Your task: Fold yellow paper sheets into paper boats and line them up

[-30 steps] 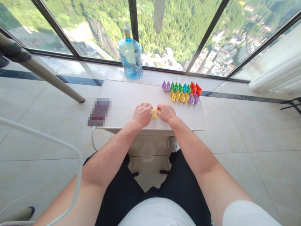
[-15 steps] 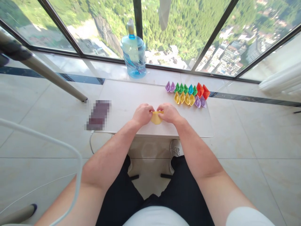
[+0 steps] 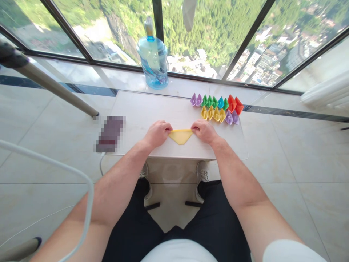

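A folded piece of yellow paper (image 3: 180, 137) lies at the table's near side, its long straight edge away from me and its blunt tip toward me. My left hand (image 3: 159, 133) pinches the left end of that long edge. At the opposite end, my right hand (image 3: 204, 131) has its fingers closed on the paper's right corner. Beyond my right hand stand two rows of small folded paper boats; the yellow boats (image 3: 210, 113) and purple boats (image 3: 232, 118) are in the nearer row, the green boats (image 3: 209, 101) and red boats (image 3: 235, 104) in the farther one.
The low white table (image 3: 136, 109) stands before a window wall. A blue water jug (image 3: 154, 65) sits behind it on the sill. At the table's left edge lies a pixelated dark object (image 3: 111, 134) with a cable. A metal pole (image 3: 60, 87) slants in from the left.
My hands have moved apart along the yellow paper's top edge, out to its two ends. More of the paper shows between them.
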A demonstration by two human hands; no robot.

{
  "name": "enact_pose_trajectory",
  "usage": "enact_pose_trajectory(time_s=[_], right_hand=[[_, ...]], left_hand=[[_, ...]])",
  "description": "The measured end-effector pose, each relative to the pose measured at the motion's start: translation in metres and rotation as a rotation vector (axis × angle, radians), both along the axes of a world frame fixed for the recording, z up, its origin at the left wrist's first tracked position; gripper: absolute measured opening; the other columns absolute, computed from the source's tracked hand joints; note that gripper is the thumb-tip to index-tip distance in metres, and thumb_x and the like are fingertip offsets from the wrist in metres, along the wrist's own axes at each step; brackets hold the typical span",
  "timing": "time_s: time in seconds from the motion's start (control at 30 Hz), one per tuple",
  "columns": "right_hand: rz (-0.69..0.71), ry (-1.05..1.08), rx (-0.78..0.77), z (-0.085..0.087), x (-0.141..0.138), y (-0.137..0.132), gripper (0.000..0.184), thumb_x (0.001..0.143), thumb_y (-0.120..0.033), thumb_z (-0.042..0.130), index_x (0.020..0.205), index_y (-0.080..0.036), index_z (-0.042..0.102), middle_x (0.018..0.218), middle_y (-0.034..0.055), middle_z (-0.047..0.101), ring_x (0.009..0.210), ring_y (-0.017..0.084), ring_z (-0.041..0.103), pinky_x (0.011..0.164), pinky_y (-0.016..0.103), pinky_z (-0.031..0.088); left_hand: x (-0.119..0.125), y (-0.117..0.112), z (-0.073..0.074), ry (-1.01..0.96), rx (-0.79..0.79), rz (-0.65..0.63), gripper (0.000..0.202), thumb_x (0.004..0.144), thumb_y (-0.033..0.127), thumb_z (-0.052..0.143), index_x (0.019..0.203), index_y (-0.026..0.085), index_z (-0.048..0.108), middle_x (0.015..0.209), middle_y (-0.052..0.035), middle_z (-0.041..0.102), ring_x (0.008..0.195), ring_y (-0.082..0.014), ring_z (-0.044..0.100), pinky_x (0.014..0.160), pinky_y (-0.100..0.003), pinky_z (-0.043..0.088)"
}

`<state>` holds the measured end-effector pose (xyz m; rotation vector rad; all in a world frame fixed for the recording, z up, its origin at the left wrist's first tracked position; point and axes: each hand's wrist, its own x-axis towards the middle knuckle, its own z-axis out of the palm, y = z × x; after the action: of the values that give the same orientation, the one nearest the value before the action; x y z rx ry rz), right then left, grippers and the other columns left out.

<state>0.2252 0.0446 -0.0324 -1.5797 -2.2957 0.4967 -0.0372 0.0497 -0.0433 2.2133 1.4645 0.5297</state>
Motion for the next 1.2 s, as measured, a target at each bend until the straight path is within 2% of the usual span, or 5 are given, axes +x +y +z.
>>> enact_pose_trajectory(time_s=[0.17, 0.43, 0.63, 0.87, 1.2], right_hand=[[0.013, 0.01, 0.033, 0.0, 0.002, -0.003, 0.015, 0.087, -0.015, 0.06, 0.09, -0.019, 0.074, 0.092, 0.0059, 0.07, 0.093, 0.02, 0.06, 0.088, 0.03, 0.044], [0.109, -0.005, 0.0, 0.001, -0.032, -0.001, 0.02, 0.086, -0.015, 0.062, 0.098, -0.02, 0.076, 0.1, 0.0054, 0.072, 0.102, 0.021, 0.061, 0.097, 0.032, 0.042], [0.103, 0.031, 0.06, -0.007, -0.031, -0.003, 0.019, 0.089, -0.015, 0.062, 0.097, -0.021, 0.078, 0.098, 0.0061, 0.071, 0.1, 0.021, 0.061, 0.094, 0.031, 0.045], [0.158, 0.049, 0.186, -0.015, -0.023, -0.007, 0.014, 0.091, -0.017, 0.065, 0.094, -0.021, 0.079, 0.093, 0.0073, 0.07, 0.094, 0.022, 0.059, 0.089, 0.033, 0.047], [0.266, -0.095, 0.299, -0.019, -0.015, -0.022, 0.024, 0.099, -0.017, 0.054, 0.102, -0.022, 0.077, 0.101, 0.0082, 0.071, 0.095, 0.022, 0.055, 0.087, 0.033, 0.045]], left_hand=[[-0.003, -0.001, -0.002, -0.017, 0.033, -0.032, 0.026, 0.086, 0.017, 0.05, 0.088, 0.022, 0.076, 0.095, -0.0081, 0.071, 0.096, -0.0242, 0.066, 0.092, -0.038, 0.052], [0.002, -0.003, -0.002, 0.001, 0.06, -0.046, 0.027, 0.085, 0.016, 0.05, 0.089, 0.022, 0.076, 0.093, -0.0073, 0.071, 0.093, -0.0231, 0.065, 0.092, -0.036, 0.052], [0.002, -0.005, -0.006, 0.008, 0.085, -0.1, 0.035, 0.085, 0.026, 0.061, 0.115, 0.025, 0.077, 0.101, -0.007, 0.069, 0.103, -0.0249, 0.063, 0.102, -0.039, 0.048], [0.002, -0.009, -0.012, -0.015, 0.206, -0.171, 0.025, 0.092, 0.025, 0.059, 0.103, 0.026, 0.081, 0.094, -0.0067, 0.068, 0.096, -0.0229, 0.061, 0.096, -0.037, 0.05], [0.004, -0.015, -0.011, 0.026, 0.31, -0.212, 0.023, 0.096, 0.022, 0.056, 0.094, 0.022, 0.079, 0.092, -0.0074, 0.069, 0.091, -0.0222, 0.06, 0.088, -0.036, 0.051]])
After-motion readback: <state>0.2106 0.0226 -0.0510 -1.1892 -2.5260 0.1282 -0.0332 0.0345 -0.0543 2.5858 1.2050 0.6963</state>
